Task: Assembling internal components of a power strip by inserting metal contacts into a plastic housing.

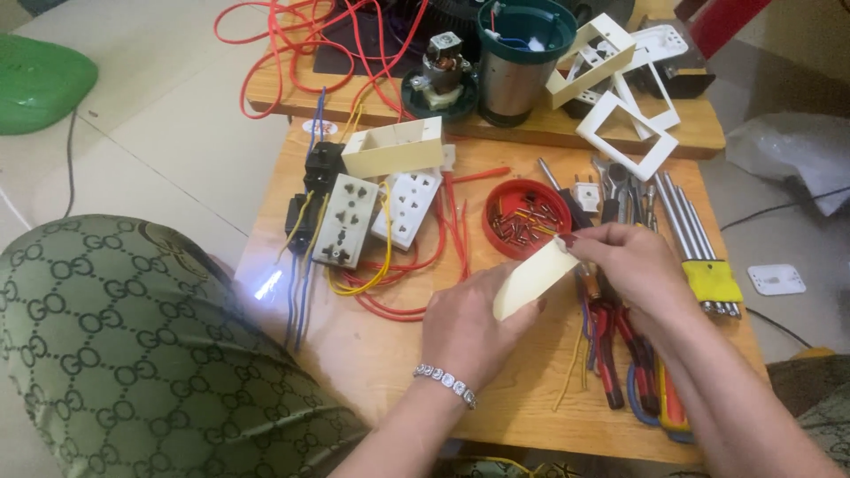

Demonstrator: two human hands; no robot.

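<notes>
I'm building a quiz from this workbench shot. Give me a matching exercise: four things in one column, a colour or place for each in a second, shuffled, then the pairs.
Things:
1. Cream plastic plate
2. Round lid of screws
3. Hex key set
4. Metal canister

Descriptions:
A. In a yellow holder at the right of the table
B. Held between the left hand and right hand
C. On the far board, green rim
D. Red, mid-table

Pairs: 1-B, 2-D, 3-A, 4-C

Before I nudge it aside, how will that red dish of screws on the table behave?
The red dish is shallow and round, so it would probably slide flat rather than tip. It looks like light plastic, though the loose screws inside add weight and may rattle or spill if jerked. Red wires beside it could snag.
</notes>
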